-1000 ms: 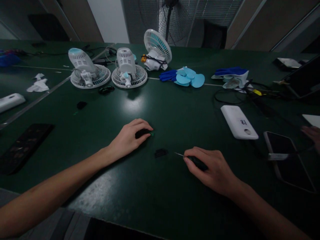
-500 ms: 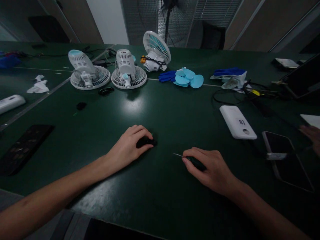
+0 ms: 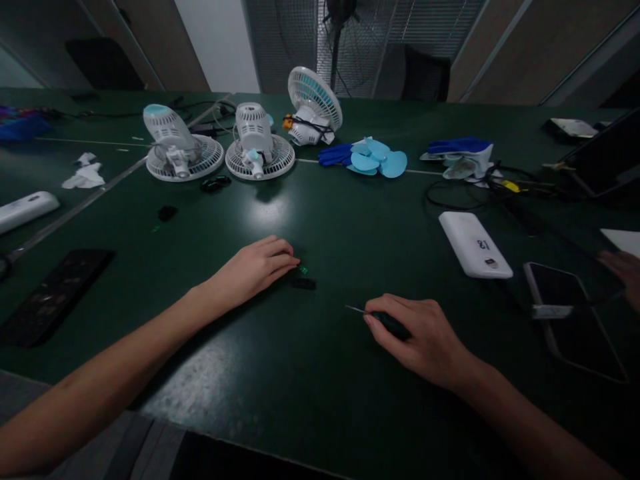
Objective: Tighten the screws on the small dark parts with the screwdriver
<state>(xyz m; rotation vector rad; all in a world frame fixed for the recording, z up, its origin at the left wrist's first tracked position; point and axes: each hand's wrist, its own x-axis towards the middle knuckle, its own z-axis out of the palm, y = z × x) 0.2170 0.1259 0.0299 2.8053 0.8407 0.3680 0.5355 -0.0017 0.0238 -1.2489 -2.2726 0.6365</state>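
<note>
A: What does the right hand (image 3: 425, 340) grasp?

B: A screwdriver (image 3: 393, 326). The curled fingers enclose its dark handle, and its thin metal shaft points left, toward the middle of the table (image 3: 320, 400). Whether the tip touches the surface cannot be told.

A: And the grip of the left hand (image 3: 255, 268)?

B: Palm down, with the fingertips drawn together beside a small green piece (image 3: 303, 269). Whether they pinch it or merely lie against it cannot be told.

A: Where is the small black part (image 3: 303, 284)?

B: On the table, just on the wearer's side of the green piece — between the two hands, closer to the left one. Neither hand grips it.

A: Which objects lie around?

B: At right, a white oblong device (image 3: 476, 245) bearing dark digits, and near it a phone (image 3: 575, 320); another person's hand (image 3: 623, 273) enters at the edge. At left, a long black object (image 3: 53, 293). Farther back, two white fans (image 3: 254, 130) rest grille-down, a third fan (image 3: 315, 100) stands tilted, and a light-blue fan blade (image 3: 379, 159) lies by a blue glove (image 3: 334, 154).
</note>
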